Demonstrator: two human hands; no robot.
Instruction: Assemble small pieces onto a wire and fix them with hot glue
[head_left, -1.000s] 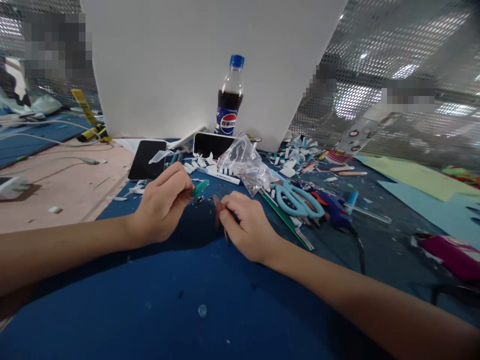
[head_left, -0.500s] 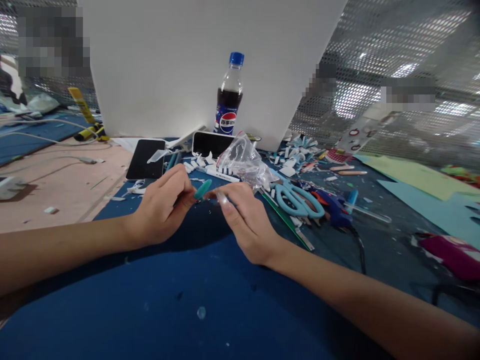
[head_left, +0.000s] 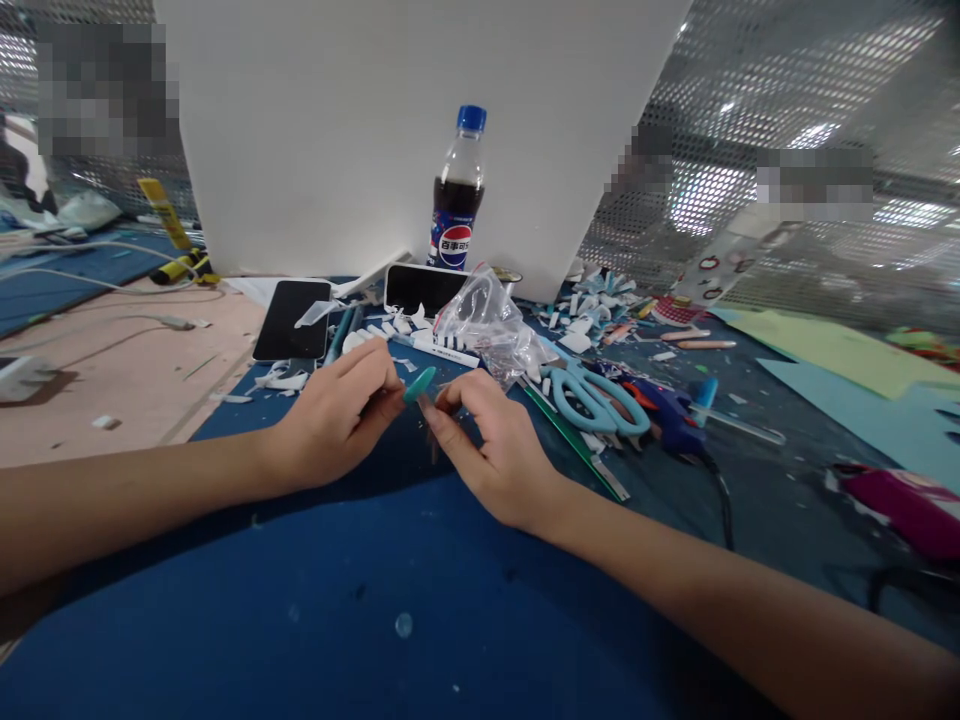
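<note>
a smooth, rounded green piece (head_left: 419, 385) is above the table (head_left: 360, 600), pinched by the left hand (head_left: 337, 412). the right hand (head_left: 501, 448) curls beside it; blur hides whether it grips anything. work on the piece looks unfinished; how much is left cannot be told. towards the far edge lie curled white scraps (head_left: 281, 379), a crinkled clear bag (head_left: 491, 322) and blue scissors (head_left: 593, 393).

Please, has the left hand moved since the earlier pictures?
Yes, slightly to the right: the left hand is now farther from the flat dark-screened device.
</note>
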